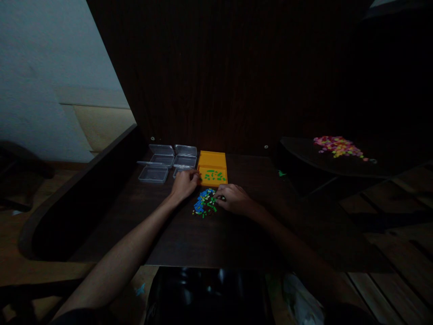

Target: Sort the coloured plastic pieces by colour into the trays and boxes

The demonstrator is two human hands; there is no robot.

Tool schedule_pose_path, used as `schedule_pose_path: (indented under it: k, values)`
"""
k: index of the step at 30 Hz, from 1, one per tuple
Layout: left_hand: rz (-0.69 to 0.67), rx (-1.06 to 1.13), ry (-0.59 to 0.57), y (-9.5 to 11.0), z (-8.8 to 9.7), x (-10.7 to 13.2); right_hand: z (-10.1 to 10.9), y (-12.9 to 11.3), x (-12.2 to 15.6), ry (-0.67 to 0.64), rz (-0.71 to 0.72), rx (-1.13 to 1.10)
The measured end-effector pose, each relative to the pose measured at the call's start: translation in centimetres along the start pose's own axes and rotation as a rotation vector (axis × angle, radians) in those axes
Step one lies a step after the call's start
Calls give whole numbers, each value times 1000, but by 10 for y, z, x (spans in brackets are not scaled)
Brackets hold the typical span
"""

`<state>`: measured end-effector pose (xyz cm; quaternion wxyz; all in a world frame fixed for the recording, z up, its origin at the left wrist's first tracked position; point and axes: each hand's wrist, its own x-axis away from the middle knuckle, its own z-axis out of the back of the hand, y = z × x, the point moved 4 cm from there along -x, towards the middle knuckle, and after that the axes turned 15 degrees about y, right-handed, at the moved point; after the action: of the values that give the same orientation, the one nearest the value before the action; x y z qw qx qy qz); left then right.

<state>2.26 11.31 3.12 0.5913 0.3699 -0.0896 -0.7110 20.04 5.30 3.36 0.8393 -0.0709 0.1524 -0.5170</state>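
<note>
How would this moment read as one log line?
left hand: at yellow box edge | right hand: at mixed pile | yellow box: open, green pieces inside | clear boxes: beside it

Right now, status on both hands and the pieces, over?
Left hand at left edge of yellow-orange box. Right hand at right side of mixed pile. Green pieces inside box. Nothing visibly blocking.
</note>
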Motion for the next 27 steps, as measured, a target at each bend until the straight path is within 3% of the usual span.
schedule_pose_path:
  k: [5,8,15,21,27]
  values:
    - [48,66,115,-1,16,-2,-1,0,0,-6,8,21]
    - [2,139,116,2,19,0,0,-1,-1,7,28,4]
    - [-195,93,-83,12,10,8,5,4,-4,79,70,-42]
    - [-376,99,-333,24,1,21,19,24,-17,189,90,-126]
    - [-511,56,-406,31,-2,30,22,35,-49,242,81,-155]
